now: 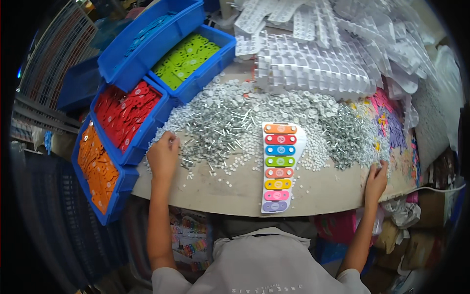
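A small toy xylophone (279, 171) lies on the table in front of me, its white base carrying a column of coloured bars. White round caps sit on the ends of the upper bars; on the lowest bar I cannot make them out. My left hand (164, 153) is at the left edge of a heap of small white and metal parts (215, 130), fingers curled together. Far to the right, my right hand (376, 180) has its fingertips pinched at the edge of small white pieces (374, 147). What either hand holds, if anything, is too small to tell.
Blue bins hold red bars (126, 113), orange bars (96, 168), green bars (188, 60) and blue bars (147, 33) on the left. Stacked white plastic bases (313, 63) fill the back. Pink and purple pieces (389, 117) lie at the right, near a white cable (440, 189).
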Action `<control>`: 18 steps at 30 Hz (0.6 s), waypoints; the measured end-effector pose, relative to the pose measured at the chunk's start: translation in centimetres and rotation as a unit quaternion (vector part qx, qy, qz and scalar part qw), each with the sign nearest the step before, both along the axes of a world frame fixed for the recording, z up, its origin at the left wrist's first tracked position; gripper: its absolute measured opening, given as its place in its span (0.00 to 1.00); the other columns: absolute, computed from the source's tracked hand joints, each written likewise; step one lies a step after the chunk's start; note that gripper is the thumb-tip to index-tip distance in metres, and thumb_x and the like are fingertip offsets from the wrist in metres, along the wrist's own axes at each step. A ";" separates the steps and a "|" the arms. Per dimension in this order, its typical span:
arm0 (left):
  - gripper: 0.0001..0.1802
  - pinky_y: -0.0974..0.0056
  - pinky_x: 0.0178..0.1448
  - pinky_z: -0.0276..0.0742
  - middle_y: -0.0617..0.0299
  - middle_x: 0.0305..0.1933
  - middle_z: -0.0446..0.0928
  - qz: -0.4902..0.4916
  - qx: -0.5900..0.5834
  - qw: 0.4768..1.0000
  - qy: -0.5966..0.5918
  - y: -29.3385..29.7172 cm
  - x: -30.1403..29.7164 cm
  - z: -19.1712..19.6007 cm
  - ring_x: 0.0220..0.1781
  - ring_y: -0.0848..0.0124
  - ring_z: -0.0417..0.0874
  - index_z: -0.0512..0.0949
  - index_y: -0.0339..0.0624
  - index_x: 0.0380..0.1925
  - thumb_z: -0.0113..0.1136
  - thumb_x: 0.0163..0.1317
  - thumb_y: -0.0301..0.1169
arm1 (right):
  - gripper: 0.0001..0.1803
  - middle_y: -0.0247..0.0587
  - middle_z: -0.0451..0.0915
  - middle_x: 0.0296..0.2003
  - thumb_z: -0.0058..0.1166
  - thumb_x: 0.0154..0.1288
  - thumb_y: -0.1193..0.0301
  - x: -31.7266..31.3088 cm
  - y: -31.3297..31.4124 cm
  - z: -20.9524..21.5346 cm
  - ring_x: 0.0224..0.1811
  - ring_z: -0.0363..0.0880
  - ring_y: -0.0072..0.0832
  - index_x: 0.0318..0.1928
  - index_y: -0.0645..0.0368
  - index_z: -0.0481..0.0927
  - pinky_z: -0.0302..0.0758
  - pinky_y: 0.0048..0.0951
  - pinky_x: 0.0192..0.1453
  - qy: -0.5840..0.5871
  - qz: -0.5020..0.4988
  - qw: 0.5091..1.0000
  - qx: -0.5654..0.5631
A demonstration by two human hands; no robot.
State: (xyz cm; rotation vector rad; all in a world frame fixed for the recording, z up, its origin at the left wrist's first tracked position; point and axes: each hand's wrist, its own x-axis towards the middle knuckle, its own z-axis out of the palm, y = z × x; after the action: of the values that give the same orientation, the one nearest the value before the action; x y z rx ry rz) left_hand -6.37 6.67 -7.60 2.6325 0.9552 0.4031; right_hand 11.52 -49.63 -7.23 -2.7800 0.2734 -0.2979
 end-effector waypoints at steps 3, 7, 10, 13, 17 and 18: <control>0.06 0.55 0.33 0.73 0.54 0.23 0.81 -0.002 0.006 1.000 -0.006 0.1 0.0 -0.4 0.27 0.54 0.82 0.82 0.43 0.35 0.63 0.64 0.33 | 0.10 0.48 0.82 0.37 0.50 0.75 0.67 0.7 -1.2 -2.2 0.38 0.81 0.44 0.46 0.61 0.76 0.75 0.42 0.43 -0.100 0.067 0.992 -0.049; 0.05 0.55 0.34 0.75 0.54 0.25 0.81 0.001 0.042 0.998 -0.038 -1.5 -0.2 0.7 0.28 0.54 0.83 0.82 0.44 0.36 0.63 0.65 0.33 | 0.09 0.49 0.82 0.38 0.50 0.75 0.67 0.9 -0.9 -2.1 0.39 0.81 0.47 0.44 0.60 0.76 0.75 0.43 0.43 -0.093 0.065 0.991 -0.068; 0.04 0.55 0.36 0.75 0.55 0.30 0.82 -0.005 0.089 0.995 -0.033 -1.5 -0.6 1.6 0.31 0.54 0.83 0.82 0.44 0.37 0.62 0.64 0.30 | 0.09 0.49 0.83 0.36 0.50 0.75 0.67 0.7 0.3 -1.4 0.37 0.82 0.45 0.48 0.58 0.78 0.75 0.42 0.42 -0.080 0.035 0.995 -0.049; 0.04 0.55 0.39 0.76 0.56 0.35 0.81 -0.029 0.089 0.996 0.009 -0.5 -1.2 1.1 0.36 0.54 0.83 0.81 0.43 0.37 0.62 0.62 0.28 | 0.10 0.48 0.83 0.34 0.50 0.75 0.68 0.7 0.7 -1.6 0.35 0.82 0.42 0.50 0.58 0.78 0.75 0.40 0.40 -0.096 0.042 0.994 -0.031; 0.04 0.54 0.41 0.76 0.56 0.38 0.79 -0.050 0.068 0.996 -0.016 -0.7 -1.4 0.4 0.39 0.54 0.82 0.80 0.43 0.36 0.63 0.61 0.27 | 0.08 0.49 0.83 0.35 0.51 0.75 0.69 1.1 -0.4 -2.2 0.35 0.82 0.44 0.48 0.59 0.78 0.76 0.39 0.40 -0.126 0.085 0.987 -0.042; 0.04 0.54 0.42 0.76 0.56 0.38 0.79 -0.060 0.075 0.995 -0.029 -0.9 -1.4 0.4 0.40 0.53 0.82 0.80 0.43 0.36 0.63 0.62 0.27 | 0.08 0.48 0.84 0.37 0.51 0.75 0.68 1.2 -0.4 -2.1 0.36 0.83 0.46 0.46 0.59 0.78 0.76 0.40 0.40 -0.121 0.084 0.988 -0.054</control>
State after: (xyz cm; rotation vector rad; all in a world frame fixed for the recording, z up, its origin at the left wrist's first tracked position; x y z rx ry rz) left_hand -7.81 5.77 -7.24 2.7785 0.7713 0.5383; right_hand 12.70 -50.01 -9.38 -2.8110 -0.0379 -0.6164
